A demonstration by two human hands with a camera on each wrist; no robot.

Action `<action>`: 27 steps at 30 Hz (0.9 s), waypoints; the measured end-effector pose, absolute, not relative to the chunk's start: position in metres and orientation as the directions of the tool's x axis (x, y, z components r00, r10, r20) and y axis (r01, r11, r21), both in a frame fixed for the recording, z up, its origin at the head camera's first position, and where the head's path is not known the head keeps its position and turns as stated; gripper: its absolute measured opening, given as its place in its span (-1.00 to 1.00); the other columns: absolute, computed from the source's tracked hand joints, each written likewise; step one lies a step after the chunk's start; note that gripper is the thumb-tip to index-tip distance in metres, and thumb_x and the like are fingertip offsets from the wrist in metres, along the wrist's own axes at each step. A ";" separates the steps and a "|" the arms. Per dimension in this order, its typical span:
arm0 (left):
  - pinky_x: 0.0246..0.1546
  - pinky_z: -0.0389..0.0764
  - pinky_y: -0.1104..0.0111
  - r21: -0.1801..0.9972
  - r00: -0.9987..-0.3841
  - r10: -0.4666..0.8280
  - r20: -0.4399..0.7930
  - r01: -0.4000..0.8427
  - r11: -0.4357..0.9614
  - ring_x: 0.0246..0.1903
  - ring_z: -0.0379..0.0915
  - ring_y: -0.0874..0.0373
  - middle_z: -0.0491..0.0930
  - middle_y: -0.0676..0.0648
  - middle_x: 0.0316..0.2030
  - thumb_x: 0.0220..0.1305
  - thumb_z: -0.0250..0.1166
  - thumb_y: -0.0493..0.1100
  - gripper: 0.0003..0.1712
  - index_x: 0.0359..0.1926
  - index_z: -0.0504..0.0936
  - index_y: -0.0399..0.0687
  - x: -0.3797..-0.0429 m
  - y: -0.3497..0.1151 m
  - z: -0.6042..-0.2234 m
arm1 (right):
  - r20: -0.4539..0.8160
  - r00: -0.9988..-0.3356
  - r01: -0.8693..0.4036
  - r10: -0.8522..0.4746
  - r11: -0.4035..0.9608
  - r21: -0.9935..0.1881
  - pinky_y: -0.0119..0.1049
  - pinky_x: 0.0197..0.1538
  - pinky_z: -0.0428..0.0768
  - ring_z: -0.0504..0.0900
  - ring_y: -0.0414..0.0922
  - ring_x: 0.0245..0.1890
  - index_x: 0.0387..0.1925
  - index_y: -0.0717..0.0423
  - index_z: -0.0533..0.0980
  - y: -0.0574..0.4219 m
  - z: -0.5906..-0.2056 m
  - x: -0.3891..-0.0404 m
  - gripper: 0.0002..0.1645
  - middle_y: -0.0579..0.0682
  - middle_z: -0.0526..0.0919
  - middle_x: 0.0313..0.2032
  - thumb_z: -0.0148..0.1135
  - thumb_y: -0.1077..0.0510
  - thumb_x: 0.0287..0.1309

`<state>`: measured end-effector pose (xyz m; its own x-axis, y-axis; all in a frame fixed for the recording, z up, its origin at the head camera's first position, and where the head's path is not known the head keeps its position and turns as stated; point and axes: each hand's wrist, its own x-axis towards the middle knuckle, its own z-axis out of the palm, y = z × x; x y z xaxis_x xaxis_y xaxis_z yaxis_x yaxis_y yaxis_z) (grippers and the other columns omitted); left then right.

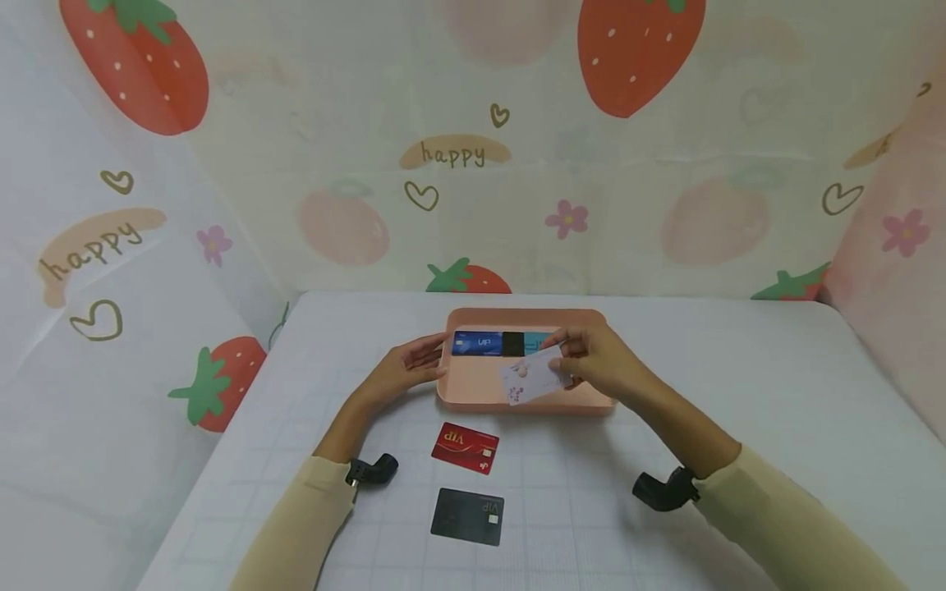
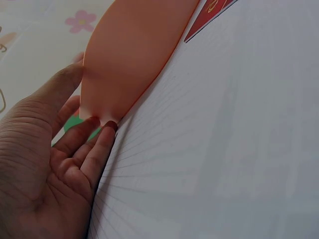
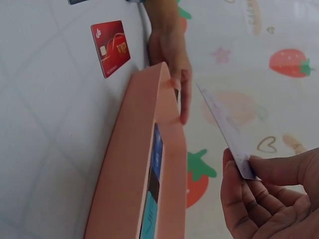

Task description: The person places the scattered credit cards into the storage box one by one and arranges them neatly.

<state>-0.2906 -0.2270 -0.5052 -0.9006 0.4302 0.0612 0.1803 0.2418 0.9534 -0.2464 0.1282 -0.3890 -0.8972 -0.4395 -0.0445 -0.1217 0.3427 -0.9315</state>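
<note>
My right hand (image 1: 600, 359) pinches a white card (image 1: 529, 380) with a floral print between thumb and fingers. It holds the card tilted above a pink tray (image 1: 528, 408). At the tray's left end, my left hand (image 1: 401, 369) touches the outside, its fingertips against the wall in the left wrist view. Along the back of the tray lie a blue VIP card (image 1: 476, 343), a black piece (image 1: 513, 344) and a light blue card (image 3: 149, 219), partly hidden behind the right hand in the head view.
On the white table in front of the tray lies a red VIP card (image 1: 466, 448). Nearer to me is a dark grey VIP card (image 1: 467, 517). A strawberry-printed cloth (image 1: 636, 164) hangs behind the table and along its sides.
</note>
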 end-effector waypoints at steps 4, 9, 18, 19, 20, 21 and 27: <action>0.32 0.46 0.28 0.954 -0.900 0.431 0.061 0.180 0.240 0.38 0.35 -0.08 0.33 -0.15 0.45 0.36 0.37 -0.22 -0.26 0.50 0.31 -0.14 -0.291 -0.227 -0.505 | -0.041 -0.900 -0.119 -0.434 0.334 -0.935 -0.21 -0.33 0.77 0.72 0.05 -0.23 0.01 0.43 0.58 0.127 -0.392 -0.254 -0.70 0.28 0.75 -0.19 0.25 0.47 0.23; 0.32 0.46 0.27 0.954 -0.900 0.430 0.072 0.188 0.235 0.38 0.35 -0.09 0.33 -0.16 0.45 0.36 0.37 -0.23 -0.26 0.49 0.32 -0.14 -0.292 -0.228 -0.505 | -0.070 -0.918 -0.077 -0.390 0.351 -0.933 -0.12 -0.28 0.79 0.74 0.05 -0.24 -0.01 0.44 0.59 0.123 -0.397 -0.263 -0.71 0.27 0.75 -0.21 0.28 0.46 0.21; 0.34 0.44 0.25 0.954 -0.899 0.432 0.078 0.193 0.229 0.38 0.34 -0.08 0.33 -0.15 0.45 0.36 0.36 -0.25 -0.27 0.49 0.33 -0.11 -0.293 -0.227 -0.505 | -0.132 -0.946 0.031 -0.297 0.324 -0.946 -0.19 -0.32 0.79 0.76 -0.04 -0.36 -0.08 0.47 0.58 0.111 -0.410 -0.274 -0.71 0.27 0.77 -0.25 0.39 0.44 0.14; 0.34 0.44 0.26 0.954 -0.901 0.428 0.073 0.188 0.233 0.38 0.35 -0.06 0.33 -0.13 0.45 0.36 0.37 -0.25 -0.27 0.49 0.33 -0.09 -0.293 -0.227 -0.506 | -0.141 -0.947 0.040 -0.288 0.332 -0.943 -0.19 -0.30 0.79 0.77 -0.05 -0.36 -0.09 0.46 0.58 0.109 -0.411 -0.274 -0.71 0.27 0.76 -0.24 0.40 0.42 0.15; 0.34 0.44 0.25 0.954 -0.900 0.429 0.074 0.189 0.233 0.38 0.34 -0.07 0.33 -0.14 0.46 0.36 0.37 -0.25 -0.27 0.49 0.33 -0.09 -0.293 -0.227 -0.506 | -0.152 -0.949 0.050 -0.276 0.344 -0.938 -0.17 -0.28 0.79 0.76 -0.04 -0.36 -0.09 0.44 0.59 0.107 -0.411 -0.275 -0.72 0.27 0.76 -0.23 0.40 0.40 0.15; 0.34 0.44 0.25 0.954 -0.901 0.428 0.073 0.188 0.234 0.38 0.35 -0.07 0.33 -0.13 0.46 0.36 0.37 -0.24 -0.27 0.49 0.34 -0.09 -0.293 -0.227 -0.506 | -0.161 -0.951 0.060 -0.264 0.353 -0.934 -0.15 -0.26 0.79 0.77 -0.03 -0.35 -0.11 0.42 0.59 0.105 -0.412 -0.275 -0.72 0.27 0.76 -0.21 0.41 0.38 0.15; 0.33 0.46 0.25 0.955 -0.902 0.426 0.061 0.177 0.238 0.38 0.35 -0.06 0.33 -0.12 0.46 0.37 0.37 -0.23 -0.27 0.50 0.33 -0.10 -0.292 -0.227 -0.508 | -0.197 -0.954 0.106 -0.226 0.360 -0.927 -0.10 -0.17 0.78 0.79 0.04 -0.28 -0.08 0.38 0.58 0.095 -0.420 -0.279 -0.71 0.29 0.73 -0.10 0.41 0.32 0.19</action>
<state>-0.2924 -0.2270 -0.5078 -0.9025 0.4264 0.0610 0.1772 0.2385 0.9548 -0.2790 0.0954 -0.4200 -0.9540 -0.2265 -0.1966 0.1056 0.3600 -0.9269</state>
